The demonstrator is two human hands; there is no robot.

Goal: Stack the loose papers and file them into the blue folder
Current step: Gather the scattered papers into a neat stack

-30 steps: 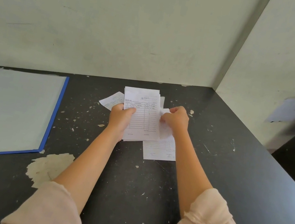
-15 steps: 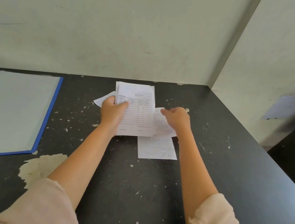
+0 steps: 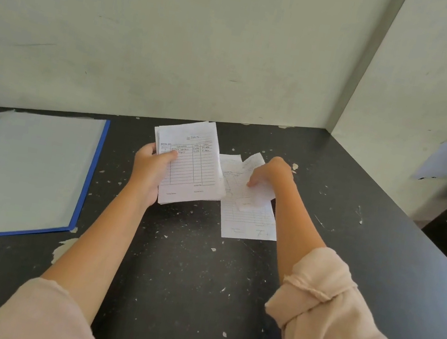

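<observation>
Near edge at 6 o'clock: my two pink sleeves (image 3: pixel 319 312), forearms reaching out over the black table (image 3: pixel 182 275); chipped paint flecks all over it. Folder (image 3: pixel 89 175) lies open at 9 o'clock, pale inner sheet up, blue edge showing, well apart from the papers. Left hand (image 3: pixel 148 169) at about 11 o'clock is clamped on the stack (image 3: pixel 192 163), thumb on top, fingers hidden beneath, stack tilted and lifted off the table. Right hand (image 3: pixel 270 174) at 1 o'clock, fingers curled narrow, pinching a loose slip (image 3: pixel 254 188); one more sheet (image 3: pixel 247 221) lies flat under it, just right of the stack. Step in hand, I judge: gather the remaining sheets onto the stack. To do it well: lift the slip clear without dragging the sheet below; lay it square on top, printed side up; keep my left thumb loose enough to let it slide under; then take the last sheet, tap edges level on the table before going to the folder; thin paper, creases easily.
</observation>
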